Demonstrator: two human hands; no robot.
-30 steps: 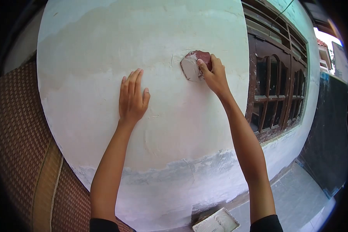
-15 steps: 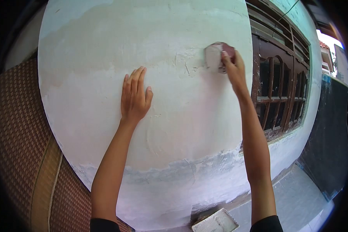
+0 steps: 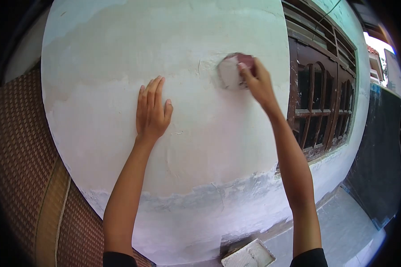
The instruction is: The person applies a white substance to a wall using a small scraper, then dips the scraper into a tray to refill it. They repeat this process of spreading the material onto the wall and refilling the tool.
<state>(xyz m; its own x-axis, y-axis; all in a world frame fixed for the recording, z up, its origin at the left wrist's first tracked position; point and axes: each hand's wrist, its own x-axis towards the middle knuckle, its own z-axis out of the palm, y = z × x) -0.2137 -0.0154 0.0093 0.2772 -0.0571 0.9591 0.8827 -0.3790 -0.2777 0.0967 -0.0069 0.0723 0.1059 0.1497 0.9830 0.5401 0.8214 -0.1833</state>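
A pale plastered wall point(image 3: 196, 147) fills the middle of the view, with patches of differing tint and a few raised ridges. My left hand point(image 3: 152, 108) lies flat against it, fingers stretched upward and thumb apart, holding nothing. Higher and to the right, my right hand point(image 3: 259, 82) grips a flat maroon piece smeared with whitish material point(image 3: 229, 73), pressed to the wall. Motion blurs this piece, and its exact kind cannot be made out. Rough marks point(image 3: 205, 66) show on the wall just left of it.
A brown wooden window point(image 3: 321, 98) with glass panes is set in the wall at right. Woven brown matting point(image 3: 22, 164) stands at left. Below, a white-smeared tray point(image 3: 249, 256) rests by the wall's foot. A dark panel point(image 3: 376, 151) stands at far right.
My right hand has moved left and slightly down along the wall with the maroon piece, covering part of the rough marks. My left hand stays flat in nearly the same place.
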